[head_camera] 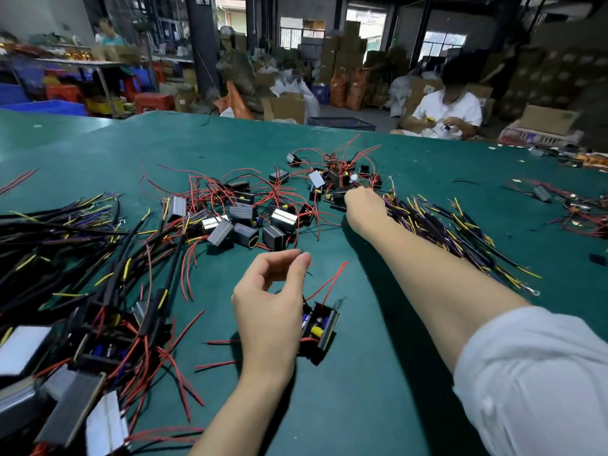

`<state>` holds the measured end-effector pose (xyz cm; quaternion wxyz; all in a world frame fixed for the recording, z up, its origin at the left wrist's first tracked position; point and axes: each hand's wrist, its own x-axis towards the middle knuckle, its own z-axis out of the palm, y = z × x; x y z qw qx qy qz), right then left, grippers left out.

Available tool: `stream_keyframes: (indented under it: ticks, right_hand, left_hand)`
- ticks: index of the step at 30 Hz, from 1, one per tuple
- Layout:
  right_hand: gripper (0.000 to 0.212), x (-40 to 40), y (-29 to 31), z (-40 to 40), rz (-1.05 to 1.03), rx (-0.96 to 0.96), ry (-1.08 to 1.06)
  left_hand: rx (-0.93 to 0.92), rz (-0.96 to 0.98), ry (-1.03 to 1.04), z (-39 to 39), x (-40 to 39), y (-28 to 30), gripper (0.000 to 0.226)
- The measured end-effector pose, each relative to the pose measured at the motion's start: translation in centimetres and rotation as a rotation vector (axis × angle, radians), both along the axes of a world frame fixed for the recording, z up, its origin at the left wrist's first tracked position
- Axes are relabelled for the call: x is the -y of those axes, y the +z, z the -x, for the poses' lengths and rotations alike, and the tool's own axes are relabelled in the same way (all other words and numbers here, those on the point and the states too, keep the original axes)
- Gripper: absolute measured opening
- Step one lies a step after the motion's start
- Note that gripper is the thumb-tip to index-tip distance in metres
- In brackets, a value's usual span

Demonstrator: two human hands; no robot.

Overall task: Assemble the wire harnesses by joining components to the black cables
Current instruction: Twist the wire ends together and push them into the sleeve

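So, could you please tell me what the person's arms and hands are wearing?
The right arm has a white sleeve pushed up past the elbow, forearm bare. The left arm shows no sleeve in view. Both the left hand and the right hand are bare, with no gloves, rings or watch visible.

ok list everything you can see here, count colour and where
table: one, green, whole foreground
black cables: many, black with yellow and purple ends, piles at left and right
box components: many, black and grey with red wires, heap at centre
single component: one, black, yellow part inside, by the left hand
white-backed pieces: a few, near left corner
cardboard boxes: many, brown, background
seated person: one, white shirt, far right
left hand: pinching a red wire
right hand: reaching into the far pile, grip hidden
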<state>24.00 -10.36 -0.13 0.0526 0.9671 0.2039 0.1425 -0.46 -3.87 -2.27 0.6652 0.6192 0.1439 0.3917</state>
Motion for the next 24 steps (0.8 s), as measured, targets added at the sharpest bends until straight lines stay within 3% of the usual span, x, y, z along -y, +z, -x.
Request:
stream_keyframes:
  ticks: [3, 6, 8, 11, 13, 15, 24]
  right_hand:
    - [0.022, 0.4, 0.3, 1.0, -0.030, 0.030, 0.010]
    - [0.014, 1.6, 0.7, 3.3, -0.274, 0.023, 0.037]
    - [0.010, 2.6, 1.2, 5.6, -0.665, -0.062, 0.058]
    - [0.011, 3.5, 2.2, 11.2, -1.453, -0.416, 0.225]
    - [0.015, 4.4, 2.5, 14.8, -1.738, -0.618, 0.370]
    - [0.014, 5.3, 2.3, 17.4, -1.775, -0.680, 0.424]
    - [0.014, 6.9, 1.2, 19.7, -1.451, -0.621, 0.409]
  left_hand:
    - [-0.006, 0.003, -0.018, 0.1, -0.1, 0.1, 0.007]
    - [-0.036, 0.005, -0.062, 0.1, 0.0, 0.1, 0.007]
    - [-0.053, -0.013, -0.094, 0.1, 0.1, 0.2, 0.009]
    - [-0.071, -0.055, -0.142, 0.4, 0.3, 0.3, 0.012]
    - [-0.071, -0.081, -0.169, 0.5, 0.5, 0.4, 0.013]
    - [-0.062, -0.102, -0.177, 0.5, 0.6, 0.4, 0.014]
    - [-0.035, -0.203, -0.174, 0.7, 0.9, 0.3, 0.017]
